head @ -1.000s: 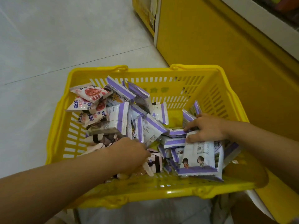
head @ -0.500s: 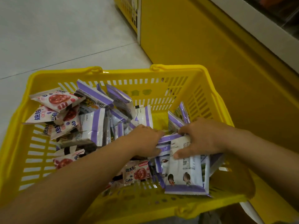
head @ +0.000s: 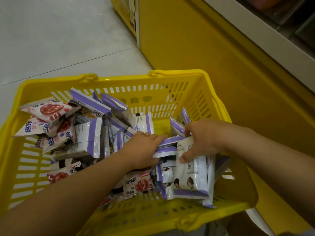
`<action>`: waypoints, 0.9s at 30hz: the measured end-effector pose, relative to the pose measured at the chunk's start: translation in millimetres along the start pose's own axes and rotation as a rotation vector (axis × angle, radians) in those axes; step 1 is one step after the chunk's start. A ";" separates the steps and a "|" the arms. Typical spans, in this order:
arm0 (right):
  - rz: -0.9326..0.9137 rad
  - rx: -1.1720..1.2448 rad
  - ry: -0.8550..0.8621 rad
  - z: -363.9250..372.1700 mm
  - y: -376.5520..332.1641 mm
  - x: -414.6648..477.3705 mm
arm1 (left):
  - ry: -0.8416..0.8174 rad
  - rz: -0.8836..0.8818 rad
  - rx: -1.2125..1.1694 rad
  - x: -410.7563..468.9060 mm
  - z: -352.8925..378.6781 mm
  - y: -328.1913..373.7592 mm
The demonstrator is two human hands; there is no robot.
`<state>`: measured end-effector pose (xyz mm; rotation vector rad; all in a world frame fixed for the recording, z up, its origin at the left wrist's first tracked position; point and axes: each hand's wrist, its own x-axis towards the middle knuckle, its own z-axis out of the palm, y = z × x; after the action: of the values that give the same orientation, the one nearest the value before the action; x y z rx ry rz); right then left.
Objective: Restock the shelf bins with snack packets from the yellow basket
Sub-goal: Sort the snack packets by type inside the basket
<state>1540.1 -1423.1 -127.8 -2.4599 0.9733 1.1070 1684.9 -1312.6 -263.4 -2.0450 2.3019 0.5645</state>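
The yellow basket (head: 170, 82) sits in front of me, full of snack packets. White-and-purple packets (head: 88, 133) fill its middle and right, pink-and-red packets (head: 47, 109) lie at its left. My right hand (head: 204, 140) grips a stack of white-and-purple packets (head: 192, 178) at the basket's right side, thumb across the top packet. Beside that stack, my left hand (head: 143, 149) lies on the pile in the middle with its fingers stretched toward a purple-edged packet (head: 168, 142). Its fingertips touch that packet; whether they pinch it is hidden.
A yellow shelf base (head: 221, 65) runs along the right side, with a white ledge (head: 272, 36) above it. Another yellow unit (head: 126, 14) stands at the top middle. Grey tiled floor (head: 59, 40) lies to the left and beyond the basket.
My left hand has moved from the basket's near edge up to the middle pile, beside the right hand. The right hand keeps hold of its stack. The view shifted, so the basket sits lower.
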 end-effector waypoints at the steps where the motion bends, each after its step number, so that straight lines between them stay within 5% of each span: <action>1: -0.001 0.030 -0.003 -2.2 1.1 -0.7 | 0.016 -0.011 -0.022 1.7 -1.6 -0.4; 8: -0.015 0.430 0.208 -37.6 32.5 -23.4 | 0.054 -0.069 -0.187 3.7 -8.6 -7.4; 11: -0.042 0.603 0.459 -50.2 41.0 -27.6 | 0.043 -0.076 -0.216 4.2 -8.0 -7.9; 16: -0.161 0.539 0.879 -34.4 29.8 -3.6 | 0.087 -0.021 -0.197 3.5 -6.4 -6.0; 27: -0.113 0.473 0.798 22.5 1.1 73.9 | 0.133 -0.029 -0.092 -2.9 0.3 3.7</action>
<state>1562.4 -1447.5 -197.7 -2.4867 1.0964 -0.1935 1681.7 -1309.4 -262.0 -2.2187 2.3547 0.5597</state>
